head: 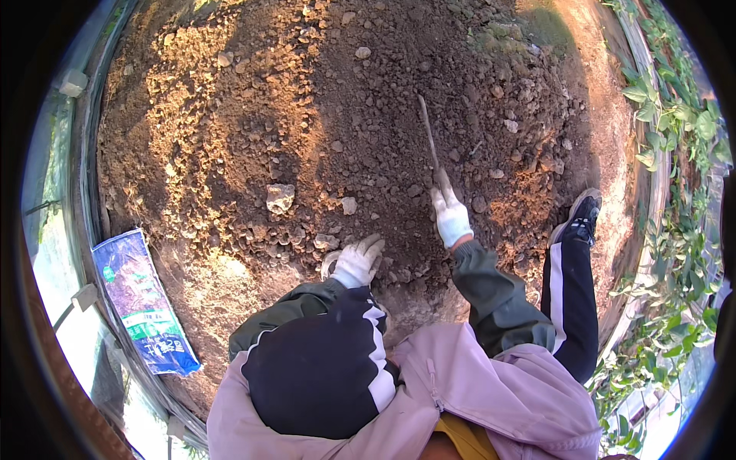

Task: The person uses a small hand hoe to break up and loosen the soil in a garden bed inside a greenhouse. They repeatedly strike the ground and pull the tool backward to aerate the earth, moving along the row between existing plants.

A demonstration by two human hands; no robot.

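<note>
In a white work glove, my right hand (pixel 450 215) reaches forward over loose brown soil (pixel 379 144). A thin stick (pixel 428 129) extends away from its fingertips, lying along the soil; whether the fingers grip it or only rest on it cannot be told. My left hand (pixel 357 261), also in a white glove with soiled fingers, rests on the ground in front of my bent knee, fingers slightly spread. Beside it shows a pale curved edge of something (pixel 328 263), mostly hidden. Stones lie ahead of that hand, among them a large pale one (pixel 280 198) and a smaller one (pixel 349 205).
A printed blue and green plastic bag (pixel 148 305) lies flat at the left, beside a long low frame edge (pixel 87 149). Leafy vines (pixel 661 144) climb along the right border. My dark sneaker (pixel 579 218) stands on the soil at the right.
</note>
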